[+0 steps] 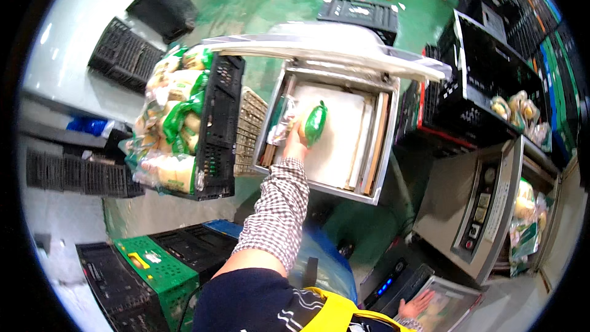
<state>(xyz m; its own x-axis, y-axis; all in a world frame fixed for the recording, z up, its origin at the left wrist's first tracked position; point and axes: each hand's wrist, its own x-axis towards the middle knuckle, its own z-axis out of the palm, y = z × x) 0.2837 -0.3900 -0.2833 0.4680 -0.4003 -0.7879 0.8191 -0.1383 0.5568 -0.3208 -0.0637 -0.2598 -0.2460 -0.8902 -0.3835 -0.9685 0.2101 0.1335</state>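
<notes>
My left arm, in a checked sleeve, reaches into the open chamber of a metal machine that looks like a vacuum sealer point(378, 187). Inside, my left hand point(297, 142) is closed around a green and clear plastic bag point(316, 124), above the white plate point(332, 163). What the bag contains is hard to make out. More clear plastic point(283, 124) lies along the chamber's left side. The machine's lid point(332, 46) is raised at the far side. At the lower right, my right hand point(418, 305) rests with fingers spread on a clear-topped lid point(452, 300).
Left of the chamber, a black crate point(219, 126) is heaped with bagged pale produce point(175, 120). A second machine with a control panel point(479, 209) stands at right, bagged produce point(525, 221) behind it. Black crates point(491, 74) are stacked far right; a green crate point(150, 260) sits lower left.
</notes>
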